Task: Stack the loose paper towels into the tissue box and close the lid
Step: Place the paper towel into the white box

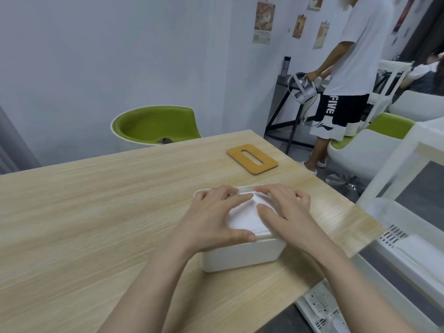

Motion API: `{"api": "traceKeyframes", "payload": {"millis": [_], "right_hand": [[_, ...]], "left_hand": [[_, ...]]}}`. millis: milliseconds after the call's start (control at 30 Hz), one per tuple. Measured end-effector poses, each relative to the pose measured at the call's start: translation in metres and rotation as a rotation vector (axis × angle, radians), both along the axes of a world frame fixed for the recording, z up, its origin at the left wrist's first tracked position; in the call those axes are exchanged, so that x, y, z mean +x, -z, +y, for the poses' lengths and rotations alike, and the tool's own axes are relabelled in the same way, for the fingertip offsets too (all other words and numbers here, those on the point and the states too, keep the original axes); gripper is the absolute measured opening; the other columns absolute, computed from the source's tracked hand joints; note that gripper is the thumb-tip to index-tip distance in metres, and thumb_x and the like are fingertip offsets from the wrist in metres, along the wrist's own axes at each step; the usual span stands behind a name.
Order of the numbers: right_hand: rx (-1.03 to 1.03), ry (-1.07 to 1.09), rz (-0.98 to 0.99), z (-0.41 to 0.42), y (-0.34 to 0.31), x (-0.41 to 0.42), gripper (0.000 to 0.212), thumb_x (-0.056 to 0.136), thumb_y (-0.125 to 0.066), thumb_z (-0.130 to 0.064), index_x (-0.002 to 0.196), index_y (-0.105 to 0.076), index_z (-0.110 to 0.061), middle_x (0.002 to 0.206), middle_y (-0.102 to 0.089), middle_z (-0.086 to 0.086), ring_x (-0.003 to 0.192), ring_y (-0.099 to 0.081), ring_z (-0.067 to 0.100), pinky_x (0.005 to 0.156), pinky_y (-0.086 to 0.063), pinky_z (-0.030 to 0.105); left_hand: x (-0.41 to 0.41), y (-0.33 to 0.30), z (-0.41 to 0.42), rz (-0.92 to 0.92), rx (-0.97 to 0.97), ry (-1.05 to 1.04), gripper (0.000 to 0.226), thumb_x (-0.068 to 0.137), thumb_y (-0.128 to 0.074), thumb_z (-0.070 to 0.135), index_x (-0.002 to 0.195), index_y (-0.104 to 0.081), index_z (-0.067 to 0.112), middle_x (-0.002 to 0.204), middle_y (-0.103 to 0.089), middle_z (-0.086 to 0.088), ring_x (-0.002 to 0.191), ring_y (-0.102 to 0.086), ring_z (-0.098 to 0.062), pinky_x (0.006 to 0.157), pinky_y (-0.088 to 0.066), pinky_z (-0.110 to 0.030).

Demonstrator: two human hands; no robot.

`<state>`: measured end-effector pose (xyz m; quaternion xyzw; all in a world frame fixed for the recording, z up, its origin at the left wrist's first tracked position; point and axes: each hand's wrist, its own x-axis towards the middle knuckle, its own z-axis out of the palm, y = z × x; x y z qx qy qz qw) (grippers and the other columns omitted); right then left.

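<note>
A white tissue box (240, 257) stands lidless on the wooden table (96, 212), near its right edge. White paper towels (245, 216) fill its top. My left hand (216, 215) lies flat over the left part of the towels, thumb at the box's near rim. My right hand (286, 210) presses flat on the right part, fingers pointing left. The wooden lid (252, 159), tan with an oval slot, lies flat on the table beyond the box.
A green and white chair (153, 126) stands behind the table's far edge. To the right are a white shelf frame (396, 164), more green chairs and white bins on the floor. A person in a white shirt (348, 68) stands at the back right holding a headset.
</note>
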<state>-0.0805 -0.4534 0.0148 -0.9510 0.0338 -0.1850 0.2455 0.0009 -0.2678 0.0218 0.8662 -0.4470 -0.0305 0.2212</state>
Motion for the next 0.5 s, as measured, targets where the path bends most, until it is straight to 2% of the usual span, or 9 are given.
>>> {"api": "traceKeyframes", "payload": {"millis": [100, 200, 367, 433, 500], "right_hand": [[-0.052, -0.036, 0.021, -0.004, -0.002, 0.015, 0.029, 0.092, -0.037, -0.043, 0.116, -0.053, -0.038, 0.114, -0.049, -0.029, 0.116, -0.026, -0.020, 0.094, -0.009, 0.021], [-0.064, -0.030, 0.030, -0.006, 0.000, 0.024, 0.021, 0.097, -0.039, -0.036, 0.108, -0.058, -0.037, 0.108, -0.055, -0.026, 0.113, -0.036, -0.009, 0.090, -0.010, 0.023], [-0.103, 0.014, -0.049, -0.006, 0.004, 0.016, 0.026, 0.096, -0.034, -0.042, 0.102, -0.059, -0.037, 0.103, -0.057, -0.025, 0.105, -0.040, -0.008, 0.089, -0.012, 0.025], [-0.120, 0.023, -0.066, -0.004, 0.001, 0.011, 0.023, 0.097, -0.038, -0.040, 0.101, -0.060, -0.037, 0.101, -0.057, -0.025, 0.104, -0.042, -0.006, 0.092, -0.014, 0.028], [-0.124, 0.017, -0.077, -0.001, -0.001, 0.006, 0.019, 0.097, -0.044, -0.035, 0.105, -0.061, -0.035, 0.108, -0.055, -0.024, 0.110, -0.041, -0.005, 0.094, -0.013, 0.026]], "left_hand": [[0.004, 0.001, 0.001, 0.000, -0.005, 0.032, 0.078, 0.076, -0.065, 0.067, 0.144, -0.031, 0.051, 0.147, -0.033, 0.014, 0.136, -0.022, -0.004, 0.113, -0.010, -0.029], [0.005, 0.004, 0.002, -0.027, -0.036, 0.056, 0.075, 0.076, -0.067, 0.064, 0.142, -0.033, 0.054, 0.144, -0.035, 0.013, 0.134, -0.024, -0.001, 0.110, -0.010, -0.027], [0.003, 0.005, 0.004, 0.040, -0.111, 0.065, 0.073, 0.076, -0.071, 0.060, 0.141, -0.037, 0.052, 0.144, -0.035, 0.018, 0.136, -0.025, -0.004, 0.115, -0.016, -0.032], [0.001, 0.004, 0.005, 0.066, -0.108, 0.057, 0.071, 0.078, -0.069, 0.060, 0.141, -0.037, 0.051, 0.147, -0.032, 0.020, 0.134, -0.020, -0.003, 0.114, -0.016, -0.029], [-0.001, 0.004, 0.008, 0.041, -0.105, 0.037, 0.069, 0.081, -0.065, 0.062, 0.142, -0.038, 0.048, 0.150, -0.031, 0.019, 0.132, -0.018, -0.001, 0.112, -0.014, -0.027]]}}
